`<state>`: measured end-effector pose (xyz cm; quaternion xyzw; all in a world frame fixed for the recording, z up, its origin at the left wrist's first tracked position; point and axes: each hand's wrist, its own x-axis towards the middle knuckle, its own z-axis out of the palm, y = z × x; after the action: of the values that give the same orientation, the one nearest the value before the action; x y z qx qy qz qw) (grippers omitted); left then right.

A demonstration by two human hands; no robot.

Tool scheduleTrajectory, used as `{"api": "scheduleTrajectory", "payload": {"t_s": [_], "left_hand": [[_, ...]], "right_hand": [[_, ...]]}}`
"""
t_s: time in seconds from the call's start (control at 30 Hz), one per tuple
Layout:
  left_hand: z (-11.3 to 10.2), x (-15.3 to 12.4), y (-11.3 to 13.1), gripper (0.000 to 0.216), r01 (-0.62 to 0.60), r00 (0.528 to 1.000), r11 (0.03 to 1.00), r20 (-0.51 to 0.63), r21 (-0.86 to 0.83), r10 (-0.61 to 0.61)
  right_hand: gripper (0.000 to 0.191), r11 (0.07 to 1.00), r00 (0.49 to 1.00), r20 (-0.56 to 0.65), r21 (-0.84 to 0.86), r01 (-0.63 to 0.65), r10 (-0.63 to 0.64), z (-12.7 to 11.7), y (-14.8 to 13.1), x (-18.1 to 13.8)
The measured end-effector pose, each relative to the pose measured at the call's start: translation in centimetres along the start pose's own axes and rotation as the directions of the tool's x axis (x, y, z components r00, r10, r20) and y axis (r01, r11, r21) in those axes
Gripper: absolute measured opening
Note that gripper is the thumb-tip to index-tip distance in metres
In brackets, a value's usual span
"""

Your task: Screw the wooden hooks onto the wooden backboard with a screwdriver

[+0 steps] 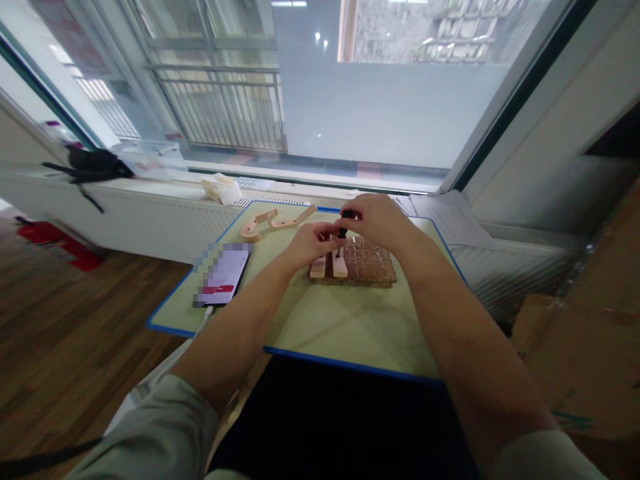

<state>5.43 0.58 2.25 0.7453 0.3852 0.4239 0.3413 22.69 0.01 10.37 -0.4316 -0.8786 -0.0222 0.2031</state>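
Observation:
My right hand (370, 215) is closed around the top of a black-handled screwdriver (343, 232), which stands nearly upright. The closed fingers of my left hand (316, 241) meet at the lower end of its handle. Below, the thin shaft comes down on a pale wooden piece (340, 268). That piece lies on a brown, ridged board (370, 263), beside a second pale wooden piece (317, 269) partly covered by my left hand. The contact between tip and wood is too small to make out.
Curved pale wooden parts (274, 221) lie at the back left of the blue-edged, yellow-green table (350, 327). A phone (227, 273) with a white cable (205, 321) rests on the left. Behind are a radiator (165, 217) and a window; cardboard (580, 360) stands at right.

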Motion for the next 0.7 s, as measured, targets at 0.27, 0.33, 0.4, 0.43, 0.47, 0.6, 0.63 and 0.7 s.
{"api": "scheduleTrajectory", "payload": {"t_s": [0.27,0.33,0.4,0.43,0.47,0.6,0.63,0.7], "left_hand": [[-0.1,-0.2,0.1,0.026,-0.002,0.999,0.999,0.036,-0.054,0.003],[-0.1,-0.2,0.2,0.026,0.023,1.0,1.0,-0.018,-0.019,-0.024],[-0.1,-0.2,0.3,0.025,0.036,0.998,0.999,-0.058,0.034,-0.034],[-0.1,-0.2,0.4,0.025,0.034,0.998,0.998,-0.061,0.053,-0.031],[-0.1,-0.2,0.4,0.025,0.027,0.999,0.998,-0.049,0.061,-0.024],[-0.1,-0.3,0.4,0.027,-0.002,0.999,1.0,0.045,0.007,0.002],[0.0,-0.3,0.3,0.026,-0.005,0.999,1.0,0.046,-0.004,0.006],[0.1,-0.2,-0.1,0.023,-0.012,0.998,1.0,-0.065,-0.003,0.012]], "right_hand": [[0.019,0.995,0.998,-0.05,0.089,0.045,-0.041,0.5,0.2,-0.2],[0.022,0.998,0.999,-0.04,0.062,-0.007,0.01,0.5,0.1,-0.2],[0.025,0.998,0.999,-0.038,0.049,-0.026,0.028,0.5,-0.2,-0.1],[0.026,0.998,0.999,-0.04,0.053,-0.014,0.017,0.5,-0.3,-0.1],[0.028,0.998,0.999,-0.04,0.064,0.004,-0.002,0.6,-0.4,-0.1],[0.026,0.998,1.0,-0.027,0.063,-0.007,0.009,1.0,-0.6,0.0],[0.022,0.998,0.999,-0.027,0.049,-0.037,0.038,1.2,-0.5,0.0],[0.022,0.996,0.995,-0.044,0.036,-0.084,0.086,1.6,-0.3,0.1]]}}
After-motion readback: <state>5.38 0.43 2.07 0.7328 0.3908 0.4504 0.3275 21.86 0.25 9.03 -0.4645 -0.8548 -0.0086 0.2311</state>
